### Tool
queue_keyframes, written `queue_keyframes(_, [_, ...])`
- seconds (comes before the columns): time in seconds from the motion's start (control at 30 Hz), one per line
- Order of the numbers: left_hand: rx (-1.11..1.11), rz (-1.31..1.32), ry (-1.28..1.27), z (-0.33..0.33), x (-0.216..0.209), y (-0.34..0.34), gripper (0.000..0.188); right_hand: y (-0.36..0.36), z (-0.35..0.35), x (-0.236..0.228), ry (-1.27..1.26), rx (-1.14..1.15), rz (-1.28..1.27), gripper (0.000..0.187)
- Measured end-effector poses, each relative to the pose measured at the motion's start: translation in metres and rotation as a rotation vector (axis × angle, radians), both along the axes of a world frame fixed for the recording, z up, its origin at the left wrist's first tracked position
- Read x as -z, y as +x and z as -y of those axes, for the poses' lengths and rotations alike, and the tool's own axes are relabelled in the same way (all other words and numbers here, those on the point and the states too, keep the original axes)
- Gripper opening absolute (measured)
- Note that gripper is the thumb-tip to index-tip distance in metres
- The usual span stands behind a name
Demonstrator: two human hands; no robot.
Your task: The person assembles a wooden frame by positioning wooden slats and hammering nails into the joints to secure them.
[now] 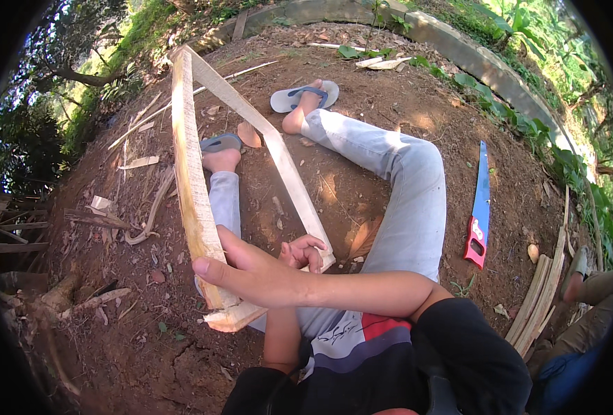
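A four-sided frame of pale sawn wood (pixel 294 183) is held upright and tilted in front of me, its lower part over my lap. My right forearm crosses to the left. My right hand (pixel 261 277) grips the frame's left bar low down, thumb on the outer face and fingers on the inner side. Behind that forearm, my left hand (pixel 302 253) has its fingers curled at the bottom bar, close to the lower right corner. My right forearm hides much of the bottom bar and part of the left hand's grip.
A handsaw (pixel 479 207) with blue blade and red handle lies on the soil at right. Wooden strips (pixel 531 304) lie nearer, beside another person's leg (pixel 590 325). Wood scraps (pixel 140 163) litter the left ground. A low concrete edge (pixel 451 45) curves behind.
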State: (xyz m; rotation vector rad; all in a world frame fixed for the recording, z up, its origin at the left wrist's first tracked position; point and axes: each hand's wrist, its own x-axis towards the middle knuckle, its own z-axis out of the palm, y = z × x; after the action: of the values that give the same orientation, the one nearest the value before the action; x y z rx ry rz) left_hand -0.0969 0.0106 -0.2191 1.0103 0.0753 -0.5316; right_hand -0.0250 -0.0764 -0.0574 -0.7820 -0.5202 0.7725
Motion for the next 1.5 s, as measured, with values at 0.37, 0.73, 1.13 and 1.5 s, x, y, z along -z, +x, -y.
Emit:
queue_keyframes(0.37, [0.026,0.141,-0.176,-0.009,0.015,-0.001,0.072,0.069,0.078,0.17,-0.857,0.049,-0.081,0.044])
queue_keyframes(0.73, [0.01,0.099,-0.124,-0.005,0.007,0.001,0.069,0.03,0.081,0.271,-1.248,-0.162,0.627,0.051])
queue_keyframes(1.13, [-0.008,0.054,-0.209,0.004,0.0,0.006,0.063,0.039,0.082,0.284,-1.269,-0.199,0.547,0.044])
queue_keyframes(1.5, [0.007,0.005,-0.119,0.004,0.002,0.005,0.064,0.042,0.079,0.273,-1.232,-0.272,0.517,0.04])
